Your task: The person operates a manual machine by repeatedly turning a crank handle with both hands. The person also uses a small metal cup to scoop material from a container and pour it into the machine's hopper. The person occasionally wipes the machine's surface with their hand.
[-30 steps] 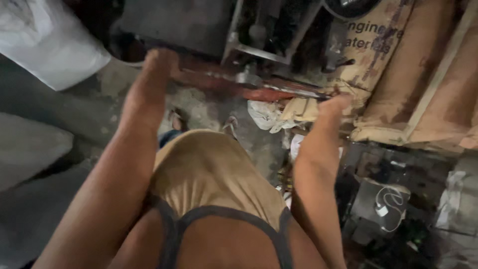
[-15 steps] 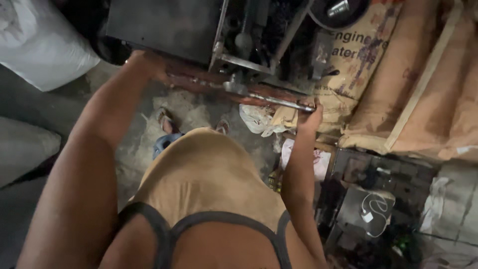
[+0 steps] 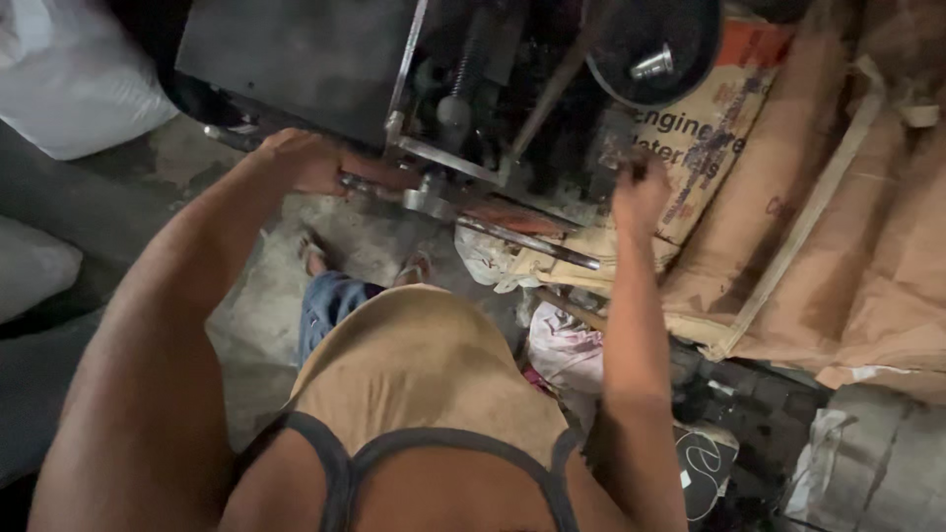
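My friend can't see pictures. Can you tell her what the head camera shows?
Seen from above, a person's left hand grips a metal rod on a dark machine, while the right hand reaches up to the machine's other side. Brown paper sacks lie to the right.

a white sack (image 3: 69,84) lies at left, brown cardboard (image 3: 867,246) stacked at right.

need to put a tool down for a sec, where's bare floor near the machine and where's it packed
Bare concrete floor lies below the left hand, between the white sack and the person's feet. To the right it is crowded: cardboard sheets, crumpled bags and dark clutter fill the ground under the right hand. The machine frame blocks everything ahead.
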